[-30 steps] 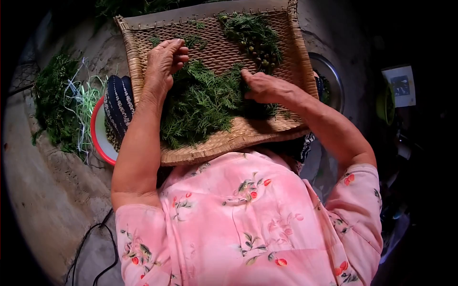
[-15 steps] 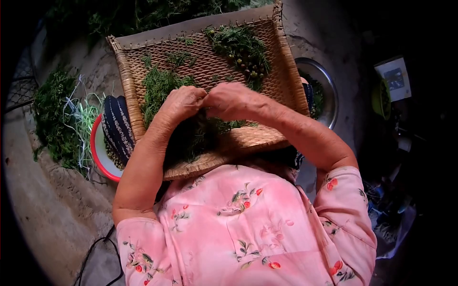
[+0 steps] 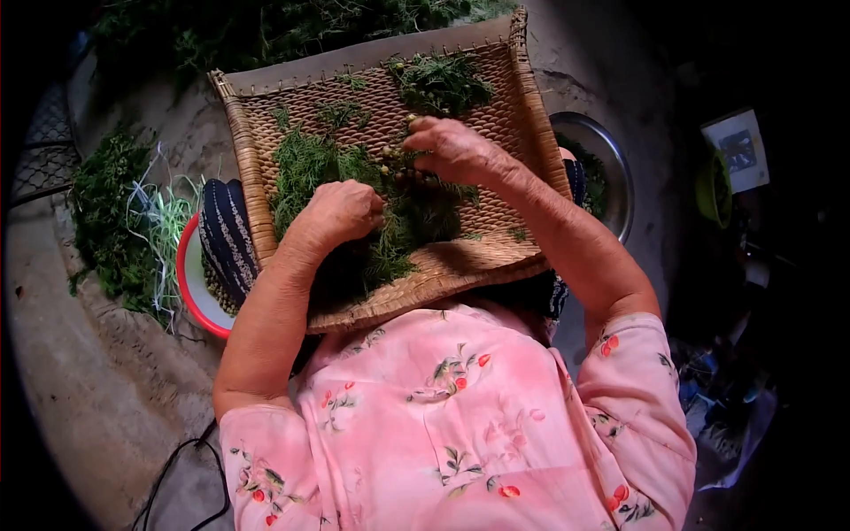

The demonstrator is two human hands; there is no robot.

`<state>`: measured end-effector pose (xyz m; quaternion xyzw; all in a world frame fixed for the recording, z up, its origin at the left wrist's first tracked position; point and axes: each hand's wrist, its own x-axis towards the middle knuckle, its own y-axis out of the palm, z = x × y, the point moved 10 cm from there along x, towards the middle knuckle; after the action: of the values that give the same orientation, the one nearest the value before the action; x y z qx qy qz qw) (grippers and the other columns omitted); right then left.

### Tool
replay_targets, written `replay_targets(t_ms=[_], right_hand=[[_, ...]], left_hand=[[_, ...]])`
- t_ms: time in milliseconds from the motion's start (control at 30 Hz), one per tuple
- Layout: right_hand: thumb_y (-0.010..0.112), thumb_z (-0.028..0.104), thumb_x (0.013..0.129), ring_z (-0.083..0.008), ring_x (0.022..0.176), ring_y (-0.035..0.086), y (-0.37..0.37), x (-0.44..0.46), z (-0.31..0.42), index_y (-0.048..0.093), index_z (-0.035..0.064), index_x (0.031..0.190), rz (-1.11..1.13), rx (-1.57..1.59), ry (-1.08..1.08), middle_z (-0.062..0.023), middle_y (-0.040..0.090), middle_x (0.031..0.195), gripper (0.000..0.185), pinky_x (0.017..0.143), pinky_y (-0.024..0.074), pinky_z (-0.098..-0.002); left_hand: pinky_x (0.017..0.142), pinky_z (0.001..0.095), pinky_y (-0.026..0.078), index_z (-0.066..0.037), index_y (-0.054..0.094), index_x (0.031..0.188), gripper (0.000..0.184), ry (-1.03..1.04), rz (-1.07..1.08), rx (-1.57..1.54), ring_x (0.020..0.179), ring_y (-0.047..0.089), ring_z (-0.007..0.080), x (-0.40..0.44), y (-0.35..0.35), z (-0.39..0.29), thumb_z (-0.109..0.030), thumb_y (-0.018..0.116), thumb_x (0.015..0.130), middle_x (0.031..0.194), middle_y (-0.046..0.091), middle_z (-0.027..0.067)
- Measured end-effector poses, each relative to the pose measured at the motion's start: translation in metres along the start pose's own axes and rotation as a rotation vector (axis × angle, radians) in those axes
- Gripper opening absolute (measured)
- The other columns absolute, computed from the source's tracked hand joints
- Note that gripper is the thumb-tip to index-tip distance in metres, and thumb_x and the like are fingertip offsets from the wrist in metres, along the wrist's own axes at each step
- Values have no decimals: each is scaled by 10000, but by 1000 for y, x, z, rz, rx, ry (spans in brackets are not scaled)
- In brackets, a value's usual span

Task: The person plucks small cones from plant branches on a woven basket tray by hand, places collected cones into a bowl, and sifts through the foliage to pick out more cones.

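Woven tray [image 3: 310,97] before me: left hand [image 3: 343,214] curled, grip unclear; right hand [image 3: 456,150] partly open. Best pinch green sprigs [image 3: 305,159] lightly.

1. Left hand [image 3: 341,212]: curled closed over feathery green sprigs [image 3: 305,164]; anything within hidden.
2. Right hand [image 3: 456,150]: fingers bent, apart, near small yellowish bits [image 3: 385,169].
3. Woven tray [image 3: 509,97]: across lap, sprigs scattered in it.
4. Red-rimmed basin [image 3: 182,276] left, small round bits [image 3: 217,292] inside; metal basin [image 3: 627,173] right.
5. Pale strips [image 3: 166,230] beside heaped greenery [image 3: 106,203], floor.
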<state>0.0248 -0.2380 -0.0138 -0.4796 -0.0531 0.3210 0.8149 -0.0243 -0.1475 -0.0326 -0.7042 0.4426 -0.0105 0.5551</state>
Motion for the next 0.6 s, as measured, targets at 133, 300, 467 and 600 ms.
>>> replay_targets(t_ms=[133,300,467,600], right_hand=[[630,176,781,-260,816,611,-52,-5,-50,653,83,917,-319,-58,182,-104,627,869,166,724,502,-370],[609,82,810,-193,797,603,-33,-10,-58,651,84,984,-248,349,285,-87,623,842,179,689,496,-328],[666,90,693,-315,815,603,14,6,-9,655,114,938,-132,-192,-151,-137,609,844,246,686,497,-386],[667,111,657,-287,751,619,6,11,-42,663,85,840,0,-19,114,-128,630,769,185,700,502,-364]], left_hand=[[616,382,488,-99,683,848,146,23,-68,-13,713,608,294,-1,-14,4,-192,622,753,757,634,111],[596,392,481,-65,664,770,116,50,-135,97,681,597,298,2,-43,-12,-170,626,737,701,610,122],[656,392,475,-55,641,867,174,29,-296,-29,758,594,301,14,-66,-14,-197,606,773,798,620,121],[714,380,482,-86,649,937,222,-87,-309,-207,818,608,289,19,-42,11,-247,593,797,859,643,112]])
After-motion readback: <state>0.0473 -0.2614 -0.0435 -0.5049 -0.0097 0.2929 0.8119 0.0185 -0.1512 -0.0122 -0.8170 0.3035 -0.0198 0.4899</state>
